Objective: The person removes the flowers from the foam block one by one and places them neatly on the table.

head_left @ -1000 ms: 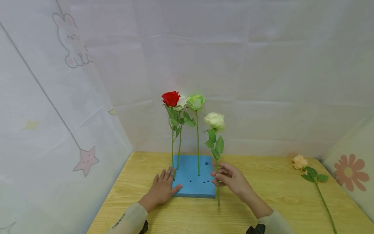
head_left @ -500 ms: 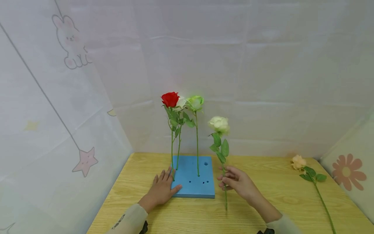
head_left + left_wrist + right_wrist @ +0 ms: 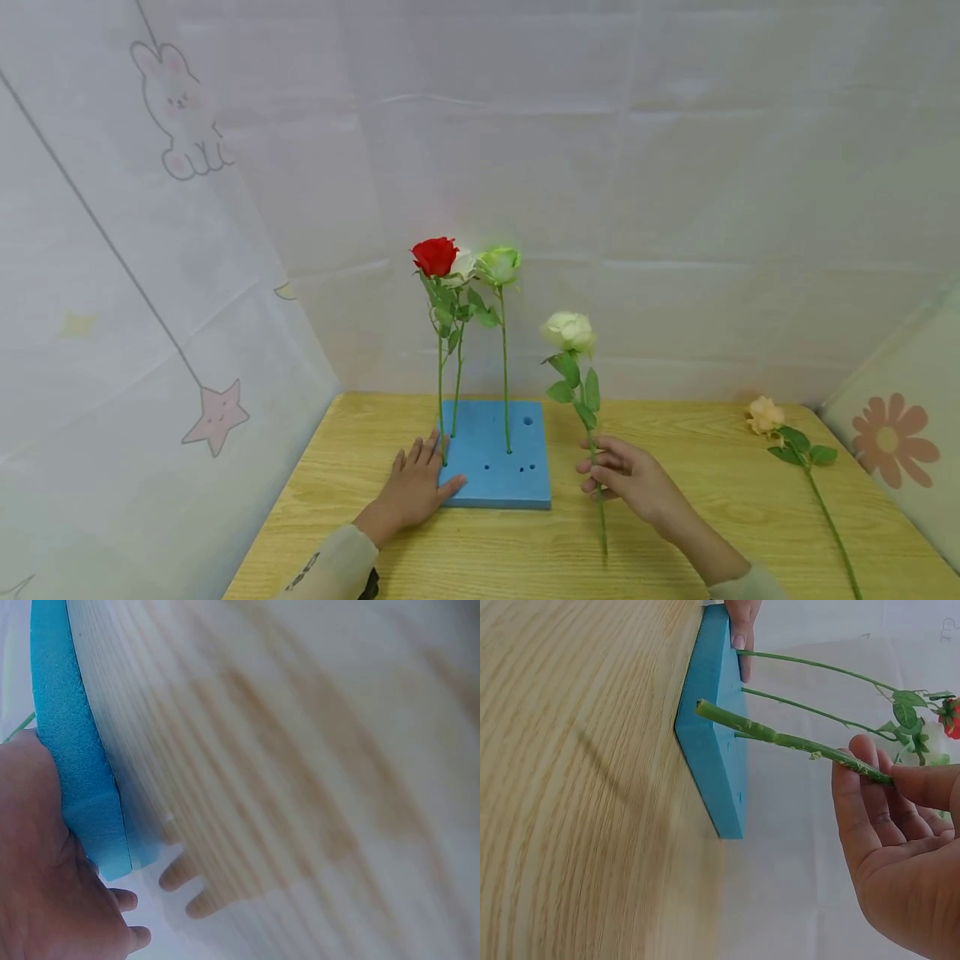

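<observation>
Cream-white rose with green leaves and a long green stem [image 3: 570,333] is standing nearly upright in the air, to the right of a square, pale-blue foam block [image 3: 483,490]. The person's right hand [image 3: 633,483] is pinching its stem between thumb and fingers, below the leaves. In the right wrist view, the bare lower end of the stem is jutting out past the fingers, hanging above the light wood-grain table [image 3: 525,554]. The person's left hand [image 3: 412,492] is resting at the block's left side, its fingers extended and spread, the thumb lying over the front left corner.

Three flowers are standing in the block. A bright red rose [image 3: 434,257] is rising near its left edge, close to the left hand's fingertips; a white rose [image 3: 463,265] is standing just behind, partly hidden by the red bloom; a pale-green rose [image 3: 498,267] is standing right of the block's middle. Small dark holes are showing near the front right, and a larger one near the back right corner.

Well to the right, a peach-coloured flower with green leaves [image 3: 767,415] is lying on the table.
</observation>
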`<state>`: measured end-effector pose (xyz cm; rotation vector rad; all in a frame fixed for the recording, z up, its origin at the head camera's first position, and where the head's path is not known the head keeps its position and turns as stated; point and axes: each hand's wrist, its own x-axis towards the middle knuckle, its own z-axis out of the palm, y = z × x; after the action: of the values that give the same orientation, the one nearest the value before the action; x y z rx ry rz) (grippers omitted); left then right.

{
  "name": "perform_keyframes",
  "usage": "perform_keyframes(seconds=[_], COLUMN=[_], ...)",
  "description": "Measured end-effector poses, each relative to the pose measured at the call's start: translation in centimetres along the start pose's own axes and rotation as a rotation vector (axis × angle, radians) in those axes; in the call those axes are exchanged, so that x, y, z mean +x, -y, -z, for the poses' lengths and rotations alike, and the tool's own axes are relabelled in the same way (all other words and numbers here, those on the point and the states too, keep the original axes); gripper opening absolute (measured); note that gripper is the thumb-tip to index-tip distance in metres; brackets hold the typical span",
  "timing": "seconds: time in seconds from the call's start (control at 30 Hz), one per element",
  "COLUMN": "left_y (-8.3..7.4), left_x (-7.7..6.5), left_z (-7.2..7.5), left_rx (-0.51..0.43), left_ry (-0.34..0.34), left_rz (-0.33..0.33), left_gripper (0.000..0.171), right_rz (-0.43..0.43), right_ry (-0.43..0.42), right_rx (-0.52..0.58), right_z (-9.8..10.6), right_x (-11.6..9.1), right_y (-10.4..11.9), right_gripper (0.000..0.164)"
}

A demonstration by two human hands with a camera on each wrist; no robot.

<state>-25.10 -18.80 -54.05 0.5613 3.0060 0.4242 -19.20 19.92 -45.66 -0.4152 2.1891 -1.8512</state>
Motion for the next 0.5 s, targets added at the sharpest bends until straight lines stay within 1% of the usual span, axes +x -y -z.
perform_keyframes(seconds=[0.27, 0.37, 0.5], left_y=[0.1, 0.1, 0.2], left_x=[0.2, 0.2, 0.2], left_z=[-0.3, -0.3, -0.4], left_rx=[-0.020, -0.027, -0.012], left_ry=[-0.021, -0.021, -0.009], left_rz=[-0.020, -0.018, -0.002], left_gripper=[0.087, 0.086, 0.086], right_rz=[-0.040, -0.047, -0.047], right_ry=[-0.018, -0.024, -0.040], right_rx=[0.011, 0.015, 0.033], right_z=[1.4, 1.8, 2.4], right_x=[-0.9, -1.3, -1.8], right_y=[-0.4, -0.5, -0.7], right_gripper=[0.056, 0.058, 0.062])
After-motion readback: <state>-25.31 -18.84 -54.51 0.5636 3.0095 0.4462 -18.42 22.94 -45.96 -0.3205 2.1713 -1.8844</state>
